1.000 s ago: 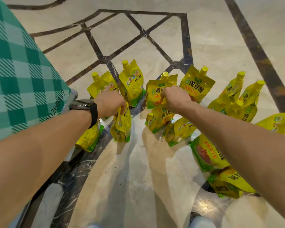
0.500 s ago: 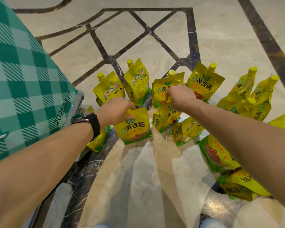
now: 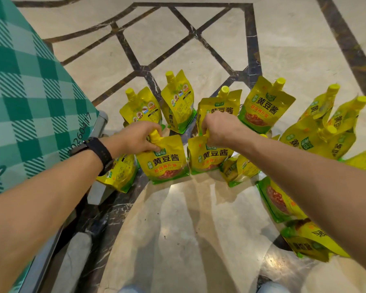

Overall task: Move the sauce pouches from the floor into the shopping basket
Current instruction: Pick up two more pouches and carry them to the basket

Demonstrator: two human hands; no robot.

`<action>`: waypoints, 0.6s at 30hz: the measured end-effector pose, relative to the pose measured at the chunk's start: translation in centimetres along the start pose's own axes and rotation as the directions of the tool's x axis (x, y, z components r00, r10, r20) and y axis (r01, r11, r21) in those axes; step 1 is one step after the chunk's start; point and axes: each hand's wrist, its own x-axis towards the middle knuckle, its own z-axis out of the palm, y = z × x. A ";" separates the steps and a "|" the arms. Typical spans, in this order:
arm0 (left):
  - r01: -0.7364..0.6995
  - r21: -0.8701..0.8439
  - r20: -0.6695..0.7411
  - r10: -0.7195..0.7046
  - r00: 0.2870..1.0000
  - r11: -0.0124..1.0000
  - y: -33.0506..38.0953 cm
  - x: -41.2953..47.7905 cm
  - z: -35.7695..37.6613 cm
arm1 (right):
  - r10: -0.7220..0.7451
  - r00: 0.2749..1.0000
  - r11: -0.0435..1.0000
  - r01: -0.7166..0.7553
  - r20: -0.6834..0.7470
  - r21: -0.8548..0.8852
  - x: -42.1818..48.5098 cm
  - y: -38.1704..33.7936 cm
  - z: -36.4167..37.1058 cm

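Green checked cloth (image 3: 30,102) hangs left of the left hand (image 3: 135,138), whose fingers pinch a yellow pouch (image 3: 165,163) at its spout corner. The right hand (image 3: 220,130) clutches a second pouch (image 3: 209,157) by its top. Beyond and right of both grips, other pouches (image 3: 266,106) crowd the floor (image 3: 178,240). No basket shows, so most of the work seems ahead.

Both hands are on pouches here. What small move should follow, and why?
Probably lift both hands straight up a little. The left hand pinches one pouch at its spout corner, the right hand grips another pouch by its top, and more pouches stand close around them. A straight lift should clear those neighbours. No basket is clearly in view, so the carry direction is uncertain.
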 end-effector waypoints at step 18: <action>0.172 -0.575 -0.077 -0.262 0.962 0.800 -3.9 -4.5 6.5 | -0.041 0.999 0.984 0.044 -0.020 0.174 0.6 3.0 -0.3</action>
